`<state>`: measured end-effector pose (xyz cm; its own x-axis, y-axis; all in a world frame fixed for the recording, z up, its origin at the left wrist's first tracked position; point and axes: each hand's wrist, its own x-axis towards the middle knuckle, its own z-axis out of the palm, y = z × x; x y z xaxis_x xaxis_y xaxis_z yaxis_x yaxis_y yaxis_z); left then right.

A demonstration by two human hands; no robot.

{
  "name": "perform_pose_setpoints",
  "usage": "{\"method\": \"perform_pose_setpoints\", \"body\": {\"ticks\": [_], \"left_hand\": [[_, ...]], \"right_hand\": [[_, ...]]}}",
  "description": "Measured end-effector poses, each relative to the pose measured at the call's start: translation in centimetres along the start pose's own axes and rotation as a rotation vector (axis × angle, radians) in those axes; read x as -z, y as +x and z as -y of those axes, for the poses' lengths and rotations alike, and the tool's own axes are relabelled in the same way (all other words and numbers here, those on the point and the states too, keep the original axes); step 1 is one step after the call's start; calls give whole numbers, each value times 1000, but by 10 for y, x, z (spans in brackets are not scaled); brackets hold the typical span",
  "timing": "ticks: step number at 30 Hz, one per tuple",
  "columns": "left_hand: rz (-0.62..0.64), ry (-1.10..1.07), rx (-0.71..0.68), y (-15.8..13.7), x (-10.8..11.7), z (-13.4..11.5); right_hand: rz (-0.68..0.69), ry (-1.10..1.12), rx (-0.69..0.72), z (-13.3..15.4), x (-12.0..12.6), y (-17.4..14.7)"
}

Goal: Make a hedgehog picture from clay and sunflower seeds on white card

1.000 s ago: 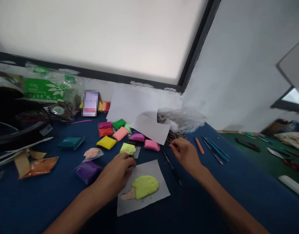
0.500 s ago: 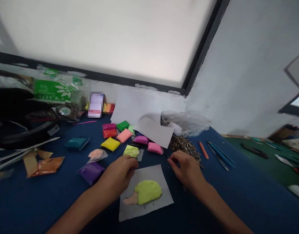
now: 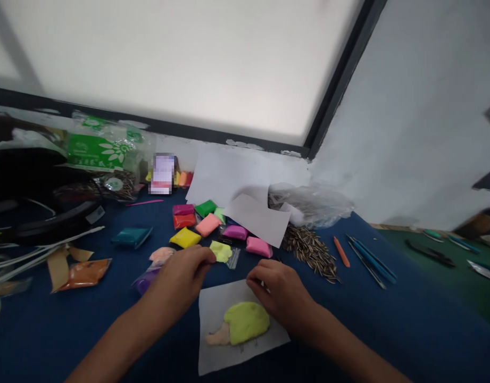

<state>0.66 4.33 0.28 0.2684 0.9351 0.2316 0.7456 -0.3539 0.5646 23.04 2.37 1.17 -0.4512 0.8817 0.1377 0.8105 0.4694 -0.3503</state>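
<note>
Hands (image 3: 280, 289) — near lumpy lime clay (image 3: 248, 322)

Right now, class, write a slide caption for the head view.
Left hand and right hand near a paper sheet bearing yellow-green and peach clay, with seeds and bright packets beyond.

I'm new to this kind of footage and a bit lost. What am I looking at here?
There is no machine: these are a person's bare left hand and right hand, seen from a camera worn on the head, looking forward and down. On the blue surface lies a white sheet bearing a flattened yellow-green shape with a peach part at one end. Beyond are colourful packets, such as a yellow packet, and a pile of striped seeds. The left hand is beside a small yellow-green lump; the right is over the sheet's edge. Whether either pinches something is too small to tell.
</note>
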Motion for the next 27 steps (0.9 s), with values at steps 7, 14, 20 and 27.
{"method": "perform_pose_setpoints", "body": {"ticks": [7, 14, 20, 27], "left_hand": [[142, 75, 37, -2, -23, 10], [200, 146, 66, -2, -25, 9], [211, 202, 83, -3, -27, 5], [240, 289, 107, -1, -20, -2]], "right_hand": [[44, -80, 29, 1, -5, 24], [12, -103, 87, 4, -14, 47], [35, -174, 149, 6, -23, 51], [-66, -354, 146, -2, -21, 70]]}}
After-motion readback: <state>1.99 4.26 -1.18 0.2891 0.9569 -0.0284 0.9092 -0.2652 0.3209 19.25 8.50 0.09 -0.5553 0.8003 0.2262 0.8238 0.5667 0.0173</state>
